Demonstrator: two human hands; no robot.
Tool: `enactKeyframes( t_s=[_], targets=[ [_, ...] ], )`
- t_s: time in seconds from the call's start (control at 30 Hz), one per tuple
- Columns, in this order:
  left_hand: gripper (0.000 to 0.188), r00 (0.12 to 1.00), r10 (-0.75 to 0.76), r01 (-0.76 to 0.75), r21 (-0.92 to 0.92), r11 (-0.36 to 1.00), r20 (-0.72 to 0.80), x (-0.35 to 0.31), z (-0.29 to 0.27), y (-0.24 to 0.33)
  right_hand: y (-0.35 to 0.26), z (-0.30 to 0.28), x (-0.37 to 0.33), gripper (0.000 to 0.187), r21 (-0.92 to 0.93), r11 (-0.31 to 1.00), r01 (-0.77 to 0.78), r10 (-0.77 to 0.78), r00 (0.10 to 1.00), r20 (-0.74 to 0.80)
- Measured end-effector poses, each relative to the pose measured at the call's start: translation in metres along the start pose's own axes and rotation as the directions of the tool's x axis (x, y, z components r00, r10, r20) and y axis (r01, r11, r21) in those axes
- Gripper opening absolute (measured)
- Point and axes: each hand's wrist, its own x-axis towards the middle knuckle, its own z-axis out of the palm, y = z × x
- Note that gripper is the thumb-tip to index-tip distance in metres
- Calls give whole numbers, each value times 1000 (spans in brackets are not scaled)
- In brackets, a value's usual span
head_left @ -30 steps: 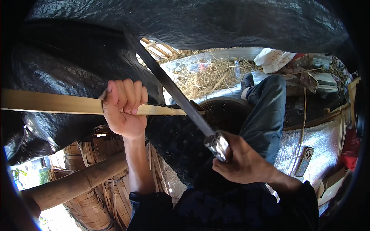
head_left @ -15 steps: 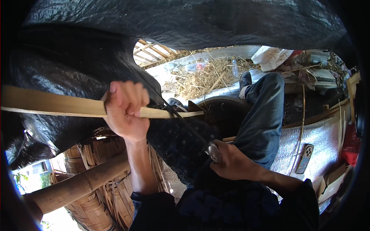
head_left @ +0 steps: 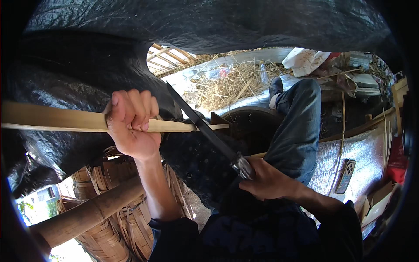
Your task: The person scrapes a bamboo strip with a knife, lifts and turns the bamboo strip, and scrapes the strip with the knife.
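Note:
A long pale bamboo strip (head_left: pixel 56 117) runs in from the left edge to the middle of the view. My left hand (head_left: pixel 133 124) is closed around it, knuckles upward, a little short of its narrow right end. In my right hand (head_left: pixel 268 179), near my lap, is a long dark-bladed knife (head_left: pixel 218 143) with a shiny metal collar. Its blade slants up and left and crosses the strip just right of my left hand. Whether the edge bites into the strip, I cannot tell. The knife's handle is hidden by my fingers.
Black plastic sheeting (head_left: pixel 209 24) hangs overhead and at the left. Woven bamboo baskets (head_left: pixel 102 240) and a thick bamboo pole (head_left: pixel 94 212) are at lower left. Straw (head_left: pixel 231 89) lies ahead. At right, a phone (head_left: pixel 345 177) rests on silvery sheeting, near a cardboard box (head_left: pixel 377 203).
My left hand has shifted slightly left. The knife has turned, so the flat of its blade now shows, where before only a thin dark line was visible.

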Motion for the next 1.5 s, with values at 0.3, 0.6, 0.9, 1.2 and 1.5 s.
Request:
enactKeyframes(
  t_s=[0.3, 0.6, 0.9, 1.2, 1.5],
  targets=[
    [40, 891, 100, 10, 241, 971, -442, 4, 16, -1, 28, 21, 3, 38, -386, 730, 564, -682, 632, -368],
    [36, 958, -152, 155, -8, 988, -244, -12, -7, 4, 38, 33, 15, 35, -175, 815, 553, -579, 766, -279],
    [38, 913, -176, 189, -1, 982, -368, -16, -6, 4, 43, 29, 19, 41, -240, 778, 581, -628, 714, -310],
    [41, 908, -69, 111, 76, 991, -413, -25, -10, -2, 4, 27, -9, 39, -188, 804, 563, -593, 747, -299],
    [42, 873, -31, 87, 94, 992, -487, -25, -6, -5, 32, 28, 19, 30, -205, 839, 504, -544, 773, -326]
  ],
)
